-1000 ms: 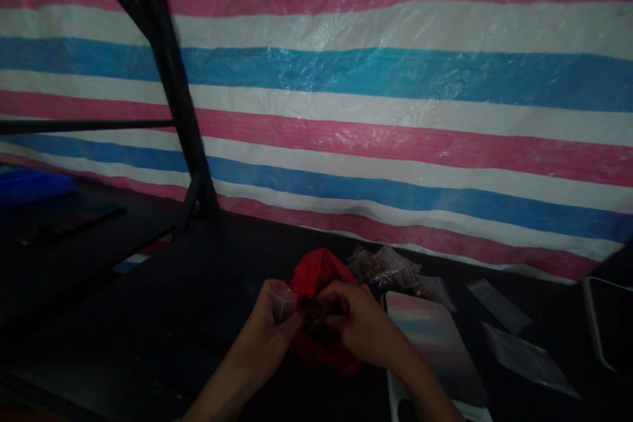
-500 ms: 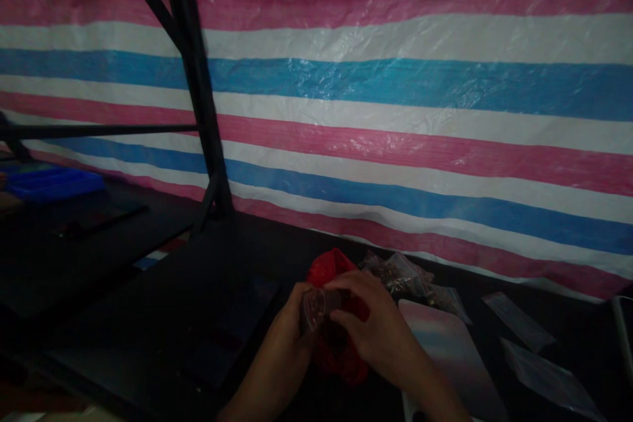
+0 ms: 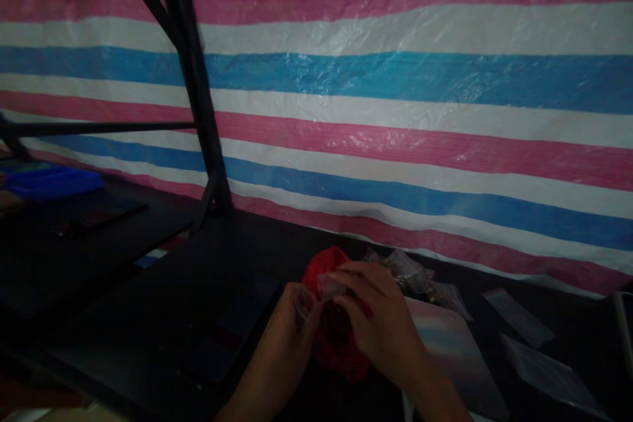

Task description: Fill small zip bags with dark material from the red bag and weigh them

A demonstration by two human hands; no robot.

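Observation:
Above an open red plastic bag point(image 3: 346, 359), my left hand point(image 3: 287, 326) is closed around one side of a small clear plastic bag point(image 3: 330, 285). The fingers of my right hand point(image 3: 378, 310) pinch the small bag's other side, near its upper part. Its contents are too dark to make out. Inside the red bag lie dark small pieces that I cannot identify. Behind my right hand, filled zip bags point(image 3: 408, 270) with small brownish-metallic pieces lie in a pile.
A pale flat panel point(image 3: 452, 349) lies under my right forearm. Two flat clear bags point(image 3: 519, 318) rest further right. A dark flat object point(image 3: 237, 326) lies left of my hands. A black metal post point(image 3: 198, 92) and striped sheet point(image 3: 395, 79) stand behind. A blue tray point(image 3: 54, 182) sits far left.
The small clear bag now shows more of its pale film between my hands. My right hand has shifted slightly, and more of the red bag's inside shows.

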